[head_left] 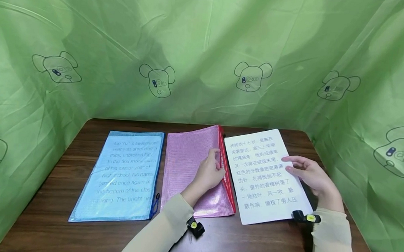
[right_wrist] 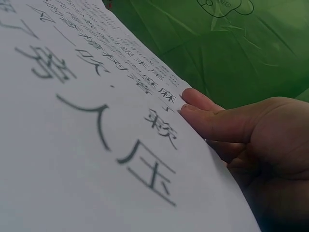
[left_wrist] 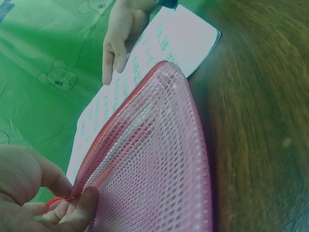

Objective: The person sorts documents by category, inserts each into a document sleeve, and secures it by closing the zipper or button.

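A pink mesh zip pouch (head_left: pixel 190 159) with a red zipper edge lies in the middle of the table in the head view. My left hand (head_left: pixel 210 172) pinches its zippered edge, and the left wrist view shows the mouth gaping a little beside the fingers (left_wrist: pixel 86 205). To the right is a white sheet of paper (head_left: pixel 257 182) printed with lines of Chinese characters. At its right edge, my right hand (head_left: pixel 314 179) grips the paper between thumb and fingers; some of those fingers are hidden behind it. The right wrist view shows the thumb (right_wrist: pixel 212 123) on the printed side.
A blue mesh zip pouch (head_left: pixel 120 175) holding a page of English text lies on the left of the dark wooden table (head_left: pixel 62 183). Its zipper pull (head_left: pixel 155 203) hangs at the right edge. A green curtain (head_left: pixel 203 103) with bear-head drawings surrounds the back and sides.
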